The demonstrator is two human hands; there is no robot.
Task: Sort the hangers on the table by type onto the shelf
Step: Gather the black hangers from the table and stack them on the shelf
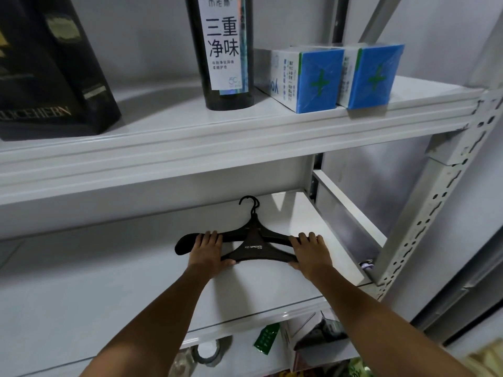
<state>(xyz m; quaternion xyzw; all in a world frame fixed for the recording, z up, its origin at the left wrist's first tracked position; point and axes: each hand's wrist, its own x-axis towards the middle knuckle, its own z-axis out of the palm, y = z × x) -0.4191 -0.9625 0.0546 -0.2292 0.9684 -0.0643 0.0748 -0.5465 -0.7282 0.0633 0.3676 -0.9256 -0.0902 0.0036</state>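
A stack of dark brown, wide-shouldered hangers [254, 244] lies flat on the white middle shelf [109, 281], hooks pointing toward the back wall. White lettering marks the top hanger's centre. My left hand [208, 253] grips the left shoulder, fingers over the top and thumb under the front edge. My right hand [310, 253] grips the right shoulder the same way. The hangers' right end is hidden under my right hand.
The upper shelf [190, 131] carries a black box [49, 69], a dark bottle [226, 50] and two blue-and-white boxes [334, 74]. A perforated grey upright [446, 186] frames the right side. Below, a tape roll [208, 352], a green packet [266, 338] and a carton [318, 336] sit.
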